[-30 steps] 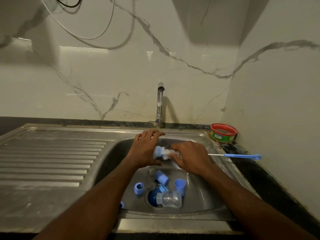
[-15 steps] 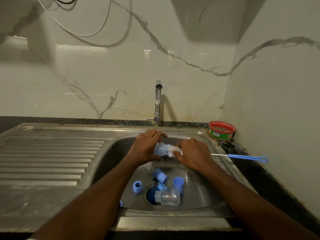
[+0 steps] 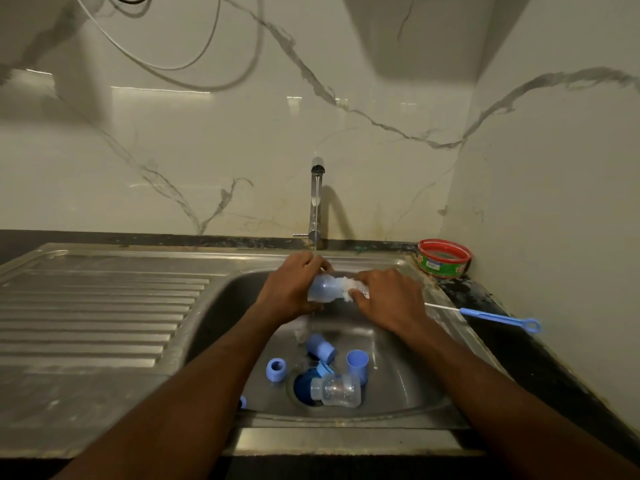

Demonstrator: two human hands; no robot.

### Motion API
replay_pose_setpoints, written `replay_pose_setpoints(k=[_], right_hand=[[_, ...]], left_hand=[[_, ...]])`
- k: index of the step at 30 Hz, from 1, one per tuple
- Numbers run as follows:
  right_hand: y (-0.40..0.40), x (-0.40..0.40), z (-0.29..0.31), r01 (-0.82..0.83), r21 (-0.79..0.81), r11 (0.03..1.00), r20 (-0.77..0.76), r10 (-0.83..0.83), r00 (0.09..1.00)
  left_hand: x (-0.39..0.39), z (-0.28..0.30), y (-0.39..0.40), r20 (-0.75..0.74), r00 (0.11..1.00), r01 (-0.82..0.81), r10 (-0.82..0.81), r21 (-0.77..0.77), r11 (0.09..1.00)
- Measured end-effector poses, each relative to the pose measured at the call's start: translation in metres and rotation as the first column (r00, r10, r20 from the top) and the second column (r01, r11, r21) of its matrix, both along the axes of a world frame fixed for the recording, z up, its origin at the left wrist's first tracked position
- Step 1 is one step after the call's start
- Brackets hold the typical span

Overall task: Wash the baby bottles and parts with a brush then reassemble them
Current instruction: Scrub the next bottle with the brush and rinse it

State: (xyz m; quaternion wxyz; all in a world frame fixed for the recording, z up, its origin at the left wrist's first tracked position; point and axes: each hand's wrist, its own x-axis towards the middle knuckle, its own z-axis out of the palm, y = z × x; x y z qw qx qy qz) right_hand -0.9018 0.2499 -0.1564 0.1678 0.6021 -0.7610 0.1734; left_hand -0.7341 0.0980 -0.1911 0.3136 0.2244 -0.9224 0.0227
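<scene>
My left hand (image 3: 291, 289) grips a small translucent blue bottle part (image 3: 322, 288) over the sink basin (image 3: 408, 379), under the tap's thin stream. My right hand (image 3: 388, 299) holds the bottle brush; its white bristles (image 3: 348, 289) sit at the part's mouth and its blue handle (image 3: 498, 318) sticks out to the right over the counter. In the basin below lie a clear bottle (image 3: 339, 391) on its side over the drain, a blue cap (image 3: 322, 348), a blue cup-shaped cap (image 3: 357, 365) and a blue ring (image 3: 276, 368).
A chrome tap (image 3: 316, 202) stands at the back of the sink. A ribbed steel drainboard (image 3: 97, 313) lies to the left. A red and green round tub (image 3: 444, 258) sits in the back right corner by the wall. A dark counter (image 3: 519, 358) runs along the right.
Both hands have shifted slightly toward the tap, and the brush has slid further right out of the part, with more of the bristles showing.
</scene>
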Motion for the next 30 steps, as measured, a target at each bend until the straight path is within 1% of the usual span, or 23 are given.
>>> replay_pose_setpoints(k=[1,2,3,4,5,7,8,9,11,13,15,17,18,19,20,21,22,23,24,25,27,29,30], right_hand=[[-0.001,0.003,0.0,-0.039,0.001,0.999,-0.001,0.039,0.999],[-0.001,0.005,0.001,-0.079,-0.008,0.997,-0.026,0.079,0.997],[0.0,0.007,0.003,-0.108,-0.01,0.994,-0.072,0.107,0.992],[0.0,0.009,0.004,-0.13,-0.004,0.992,-0.118,0.128,0.985],[0.001,0.01,0.005,-0.133,0.011,0.991,-0.143,0.133,0.981],[0.001,0.009,0.006,-0.082,0.015,0.996,-0.115,0.083,0.99],[0.001,0.006,0.006,-0.042,-0.01,0.999,-0.104,0.041,0.994],[0.001,0.003,0.004,0.011,-0.034,0.999,-0.101,-0.014,0.995],[0.0,-0.002,0.002,0.116,-0.038,0.993,-0.076,-0.118,0.99],[-0.002,-0.005,0.0,0.154,-0.014,0.988,0.002,-0.154,0.988],[-0.003,-0.003,0.0,0.102,0.029,0.994,0.05,-0.103,0.993],[-0.003,-0.001,0.001,-0.014,0.077,0.997,0.032,0.012,0.999],[-0.002,0.001,0.002,-0.068,0.09,0.994,0.012,0.067,0.998],[-0.001,0.003,0.002,-0.108,0.096,0.989,-0.008,0.11,0.994],[0.0,0.004,0.002,-0.135,0.084,0.987,-0.031,0.138,0.99],[0.0,0.005,0.002,-0.14,0.064,0.988,-0.05,0.144,0.988],[0.0,0.005,0.0,-0.123,0.039,0.992,-0.063,0.125,0.99],[0.001,0.006,0.0,-0.089,0.018,0.996,-0.069,0.09,0.994],[0.001,0.005,-0.001,-0.045,0.009,0.999,-0.071,0.046,0.996],[0.001,0.004,-0.001,-0.002,0.013,1.0,-0.072,0.003,0.997],[0.0,0.004,-0.002,0.05,0.055,0.997,-0.05,-0.048,0.998],[0.0,0.004,0.001,0.053,0.119,0.992,0.015,-0.055,0.998],[0.001,0.003,0.005,0.048,0.151,0.987,0.067,-0.059,0.996]], left_hand=[[0.002,0.0,0.001,0.002,0.999,-0.053,0.053,-0.021,0.998],[0.002,-0.001,0.003,0.015,0.994,-0.11,0.11,-0.001,0.994],[0.001,-0.004,0.002,0.026,0.988,-0.155,0.154,0.044,0.987],[0.0,-0.007,0.001,0.033,0.986,-0.167,0.165,0.112,0.979],[-0.001,-0.01,-0.002,0.038,0.991,-0.13,0.125,0.201,0.971],[-0.002,-0.015,-0.002,0.036,0.998,0.026,-0.043,0.378,0.925],[-0.003,-0.016,-0.001,0.05,0.993,0.072,-0.105,0.441,0.895],[-0.004,-0.015,0.002,0.077,0.988,0.086,-0.137,0.463,0.882],[-0.006,-0.012,0.006,0.097,0.986,0.088,-0.138,0.405,0.91],[-0.006,-0.006,0.006,0.054,0.993,0.086,-0.104,0.263,0.961],[-0.003,0.0,0.004,0.022,0.999,0.027,-0.029,0.109,0.994],[0.001,0.002,0.006,0.053,0.991,-0.127,0.125,0.053,0.99],[0.002,0.0,0.006,0.096,0.974,-0.209,0.203,0.046,0.977],[0.003,-0.002,0.006,0.137,0.958,-0.257,0.251,0.03,0.966],[0.004,-0.007,0.003,0.184,0.951,-0.259,0.247,0.04,0.965],[0.005,-0.01,0.001,0.22,0.96,-0.199,0.173,0.105,0.974],[0.005,-0.012,0.001,0.23,0.972,-0.096,0.04,0.237,0.967],[0.005,-0.013,0.003,0.214,0.972,0.009,-0.096,0.377,0.926],[0.004,-0.012,0.006,0.21,0.962,0.06,-0.176,0.463,0.884],[0.003,-0.011,0.009,0.23,0.952,0.067,-0.2,0.485,0.872],[0.002,-0.008,0.011,0.239,0.959,0.046,-0.152,0.396,0.917],[0.005,-0.006,0.008,0.199,0.979,-0.017,-0.032,0.238,0.971],[0.008,-0.005,0.005,0.17,0.985,-0.069,0.035,0.198,0.978]])
